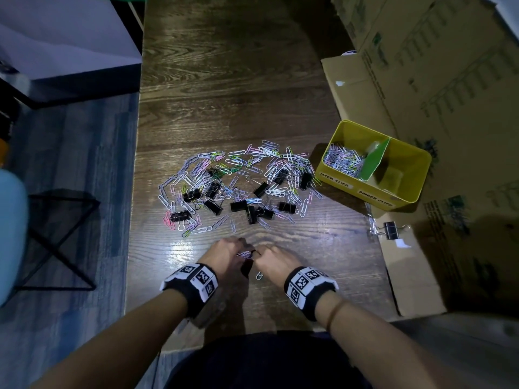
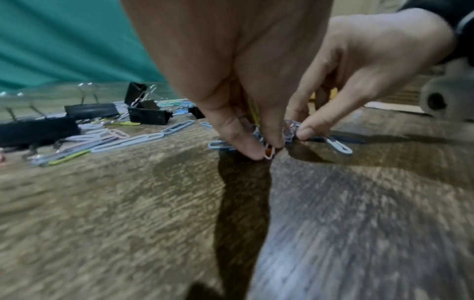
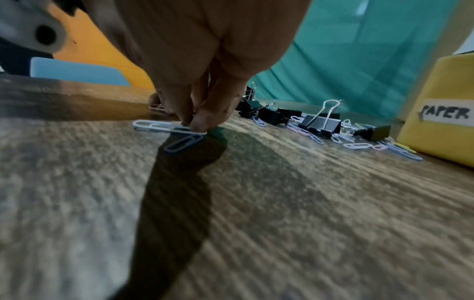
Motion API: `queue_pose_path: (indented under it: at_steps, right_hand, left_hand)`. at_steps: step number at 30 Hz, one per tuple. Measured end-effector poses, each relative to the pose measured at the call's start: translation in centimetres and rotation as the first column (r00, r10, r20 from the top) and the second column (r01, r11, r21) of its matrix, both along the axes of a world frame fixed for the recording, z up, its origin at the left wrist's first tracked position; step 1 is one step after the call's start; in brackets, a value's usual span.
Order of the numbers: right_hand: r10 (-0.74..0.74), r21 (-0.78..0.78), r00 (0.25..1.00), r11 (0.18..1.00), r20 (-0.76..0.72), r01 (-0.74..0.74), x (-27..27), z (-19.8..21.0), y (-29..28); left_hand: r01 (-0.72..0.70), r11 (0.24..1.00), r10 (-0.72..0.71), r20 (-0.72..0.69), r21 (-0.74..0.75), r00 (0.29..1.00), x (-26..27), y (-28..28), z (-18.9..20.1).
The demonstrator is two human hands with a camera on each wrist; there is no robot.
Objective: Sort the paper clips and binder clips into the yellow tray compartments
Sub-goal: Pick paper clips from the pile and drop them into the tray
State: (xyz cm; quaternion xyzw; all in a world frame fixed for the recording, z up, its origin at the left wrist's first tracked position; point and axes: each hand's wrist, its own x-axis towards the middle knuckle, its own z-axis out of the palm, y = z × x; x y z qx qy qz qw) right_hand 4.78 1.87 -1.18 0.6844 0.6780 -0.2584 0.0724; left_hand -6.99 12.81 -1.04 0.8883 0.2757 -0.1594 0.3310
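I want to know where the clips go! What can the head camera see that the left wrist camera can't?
Only the head view shows the yellow tray, paper clips already in its left compartment. Only the left wrist view shows the left hand fingers pinching a pink clip against the table. Both show the loose pile and both hands together.

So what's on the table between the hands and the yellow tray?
Head view: mostly bare dark wooden table; the mixed clip pile lies further forward-left.
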Motion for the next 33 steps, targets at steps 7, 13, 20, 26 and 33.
queue_pose_path:
  at_steps: [7, 13, 20, 26, 33]
  right_hand:
    - [-0.268, -0.063, 0.951, 0.963, -0.153, 0.261, 0.8, -0.9, 0.0]
    - [-0.616, -0.074, 0.666, 0.755, -0.420, 0.651, 2.9, -0.6, -0.6]
    - [-0.636, -0.120, 0.187, 0.407, -0.749, 0.905, 7.3, 3.4, -2.2]
    - [-0.473, -0.032, 0.036, 0.134, -0.880, 0.990, 12.7, 7.6, -3.0]
    - [-0.516, 0.166, 0.157, 0.028, -0.842, 0.986, 19.2, 8.6, -2.6]
  left_hand:
    - [-0.221, 0.970, 0.221, -0.005, -0.106, 0.975, -0.2, 1.6, -0.6]
    - [-0.528, 0.697, 0.539, -0.131, -0.485, 0.832, 0.1, 3.4, -0.1]
    - [-0.348, 0.608, 0.473, -0.025, -0.713, 0.881, 6.3, 5.5, 5.6]
    - [-0.177, 0.717, 0.414, 0.209, -0.674, 0.886, 18.9, 5.5, 9.9]
    - [0.080, 0.997, -0.082, 0.179, 0.018, 0.980, 30.1, 2.1, 8.4]
